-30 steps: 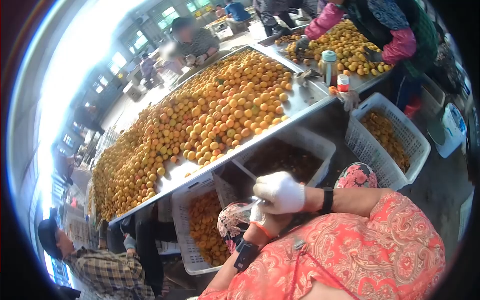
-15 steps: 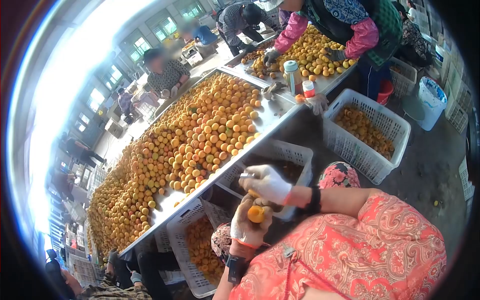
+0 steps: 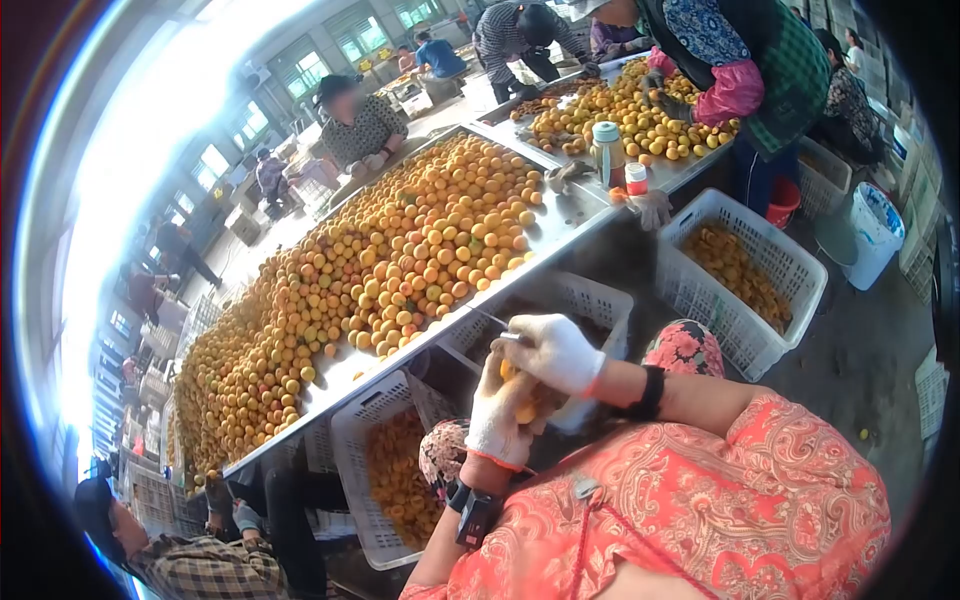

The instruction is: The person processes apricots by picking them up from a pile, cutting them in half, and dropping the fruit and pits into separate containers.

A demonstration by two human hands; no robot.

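My left hand [image 3: 493,420], in a white work glove, is closed around an orange apricot [image 3: 527,402]. Just above it, my gloved right hand [image 3: 560,353] grips a small knife, whose thin blade [image 3: 486,315] points up and left towards the table edge. Both hands are close together, the right fingers overlapping the fruit in this view. Beneath and behind them stands a white plastic crate [image 3: 597,292]. To the left of my left hand, another white crate [image 3: 352,468] holds apricot halves [image 3: 400,485].
A metal table [image 3: 335,388] carries a large heap of apricots [image 3: 400,265]. A bottle [image 3: 607,155], a red-and-white jar [image 3: 636,179] and gloves lie at its far end. A crate of halves [image 3: 735,270] stands right. Co-workers are around the tables, one at lower left.
My right hand has come down against the left, and the knife blade now shows. The apricot that faced me has turned and is mostly covered by my fingers. The view has shifted slightly.
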